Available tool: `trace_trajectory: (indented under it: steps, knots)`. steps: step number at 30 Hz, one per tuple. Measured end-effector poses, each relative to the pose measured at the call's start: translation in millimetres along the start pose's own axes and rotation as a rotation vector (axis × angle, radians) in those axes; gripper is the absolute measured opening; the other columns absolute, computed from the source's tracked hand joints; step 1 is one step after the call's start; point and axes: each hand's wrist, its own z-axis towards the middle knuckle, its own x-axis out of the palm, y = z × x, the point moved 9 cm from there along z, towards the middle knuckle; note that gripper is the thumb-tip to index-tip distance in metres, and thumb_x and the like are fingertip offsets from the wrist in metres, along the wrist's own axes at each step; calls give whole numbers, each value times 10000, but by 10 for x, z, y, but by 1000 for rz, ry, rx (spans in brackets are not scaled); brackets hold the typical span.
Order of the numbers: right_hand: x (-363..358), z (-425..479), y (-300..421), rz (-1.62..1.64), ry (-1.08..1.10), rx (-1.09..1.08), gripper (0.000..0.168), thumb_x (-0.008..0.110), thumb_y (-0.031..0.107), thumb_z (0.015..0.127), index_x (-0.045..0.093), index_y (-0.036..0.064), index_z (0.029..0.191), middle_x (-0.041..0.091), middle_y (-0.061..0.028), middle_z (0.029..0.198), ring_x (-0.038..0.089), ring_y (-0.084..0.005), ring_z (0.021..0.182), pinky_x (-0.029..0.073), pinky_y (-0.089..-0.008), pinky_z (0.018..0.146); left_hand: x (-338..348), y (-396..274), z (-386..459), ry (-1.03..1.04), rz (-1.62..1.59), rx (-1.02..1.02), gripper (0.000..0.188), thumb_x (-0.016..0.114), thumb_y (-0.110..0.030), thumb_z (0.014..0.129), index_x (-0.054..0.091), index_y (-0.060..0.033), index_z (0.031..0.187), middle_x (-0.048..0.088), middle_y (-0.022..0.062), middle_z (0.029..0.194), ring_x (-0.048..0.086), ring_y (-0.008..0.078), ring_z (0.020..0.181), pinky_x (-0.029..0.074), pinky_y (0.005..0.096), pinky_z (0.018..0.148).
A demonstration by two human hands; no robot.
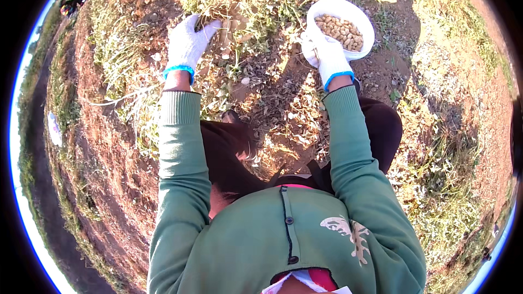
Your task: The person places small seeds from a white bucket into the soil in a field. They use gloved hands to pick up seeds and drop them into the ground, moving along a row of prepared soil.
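My left hand (190, 43), in a white knit glove with a blue cuff, reaches into dry plant stems and leaves (229, 8) at the upper left. Its thumb and fingers are apart at the edge of the stems; whether they pinch a stem I cannot tell. At the upper right my right hand (331, 55), gloved alike, is against the near left side of a white plastic bowl (363, 20) and grips it. Unshelled peanuts (339, 32) lie in the bowl, which tilts a little. Part of the right hand's fingers is hidden.
Dry leaves and soil (265, 77) lie between my hands. My bent knees in dark trousers (380, 130) are below them. Rows of cut plants (118, 61) run along the left. A white sack (54, 128) lies at the far left, and a person (71, 6) is in the distance.
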Motion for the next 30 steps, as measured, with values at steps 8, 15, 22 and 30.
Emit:
trace_trajectory:
  steps: [8, 15, 22, 30]
  knots:
    - [-1241, 541, 91, -221, -223, 121, 329, 574, 382, 987, 660, 80, 1085, 671, -37, 814, 613, -124, 609, 469, -245, 456, 153, -304, 136, 45, -30, 76, 687, 717, -504, 824, 614, 15, 1261, 659, 243, 1189, 639, 352, 1120, 497, 404, 954]
    - [7, -427, -1215, -105, 211, 458, 425, 718, 361, 896, 654, 42, 1170, 697, -130, 1048, 703, -224, 844, 567, -334, 714, 26, -143, 181, 94, -153, 12, 797, 725, -528, 827, 549, 77, 1317, 622, 254, 1268, 602, 323, 1196, 461, 383, 1012]
    - [244, -170, -601, -1639, 193, -96, 356, 734, 341, 796, 723, 103, 1062, 694, -172, 1085, 648, -348, 1048, 514, -466, 894, 15, 34, 112, 220, -265, -87, 856, 699, -578, 835, 495, 39, 1393, 547, 247, 1379, 511, 317, 1309, 386, 386, 1092]
    - [1358, -495, 877, -810, 260, -786, 317, 698, 215, 902, 682, 26, 1157, 709, -80, 1058, 649, -133, 893, 515, -276, 815, 255, -124, 126, 248, -260, -5, 752, 695, -542, 849, 564, 58, 1283, 660, 202, 1105, 640, 277, 1020, 490, 378, 937]
